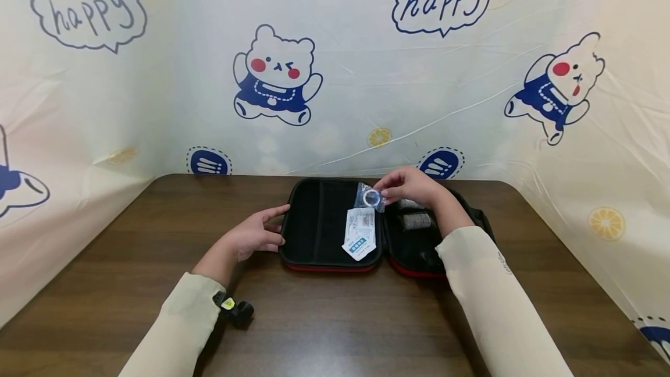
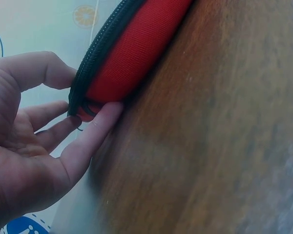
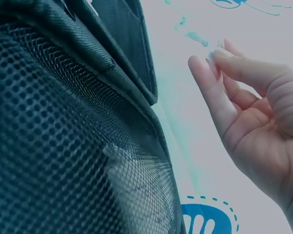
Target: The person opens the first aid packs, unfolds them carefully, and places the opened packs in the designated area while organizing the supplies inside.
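Observation:
A black zip case with a red outside [image 1: 303, 237] lies unfolded on the table. My left hand [image 1: 256, 231] grips its left side; in the left wrist view the thumb presses the red fabric [image 2: 136, 53] and the fingers meet the black zipper rim. Over the middle of the case, my right hand [image 1: 410, 185] pinches a small clear plastic packet [image 1: 370, 197] with a white ring-shaped thing inside. Thumb and fingertips come together on it in the right wrist view. Just below the packet, a white printed sachet [image 1: 360, 231] with blue print lies on the left half.
Black mesh [image 3: 53, 136] covers the right half, with clear-wrapped items [image 1: 417, 221] in it; my right forearm hides part of this half. A small black camera [image 1: 238, 312] is on my left wrist. Behind the brown table [image 1: 335, 324] hangs a printed curtain [image 1: 345, 74].

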`<state>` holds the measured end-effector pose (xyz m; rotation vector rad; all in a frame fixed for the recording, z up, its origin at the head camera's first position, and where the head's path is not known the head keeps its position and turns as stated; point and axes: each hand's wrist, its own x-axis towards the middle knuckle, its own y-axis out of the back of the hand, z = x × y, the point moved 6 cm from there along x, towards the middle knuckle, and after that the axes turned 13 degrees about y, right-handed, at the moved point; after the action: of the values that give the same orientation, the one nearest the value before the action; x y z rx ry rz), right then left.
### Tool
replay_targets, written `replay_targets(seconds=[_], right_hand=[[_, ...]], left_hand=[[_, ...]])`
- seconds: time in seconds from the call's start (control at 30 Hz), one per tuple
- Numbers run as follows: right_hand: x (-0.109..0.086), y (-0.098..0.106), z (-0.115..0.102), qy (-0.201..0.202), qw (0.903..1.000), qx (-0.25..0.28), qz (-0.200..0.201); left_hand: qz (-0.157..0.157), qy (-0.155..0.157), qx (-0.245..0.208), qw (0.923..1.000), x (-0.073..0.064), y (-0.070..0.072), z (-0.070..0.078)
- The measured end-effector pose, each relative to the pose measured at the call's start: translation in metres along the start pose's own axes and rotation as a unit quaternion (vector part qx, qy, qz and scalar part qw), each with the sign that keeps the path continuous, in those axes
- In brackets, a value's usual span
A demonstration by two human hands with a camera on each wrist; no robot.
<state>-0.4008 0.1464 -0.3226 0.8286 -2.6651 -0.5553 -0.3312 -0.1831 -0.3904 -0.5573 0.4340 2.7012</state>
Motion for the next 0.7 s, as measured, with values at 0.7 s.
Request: replay_targets(seconds=[0.7], right_hand=[[-0.054,0.015,-0.011,0.041,0.9934,0.003,0.107]], left_hand=[[-0.004,-0.005,0.001,1.0,0.0,-0.003,0.0]])
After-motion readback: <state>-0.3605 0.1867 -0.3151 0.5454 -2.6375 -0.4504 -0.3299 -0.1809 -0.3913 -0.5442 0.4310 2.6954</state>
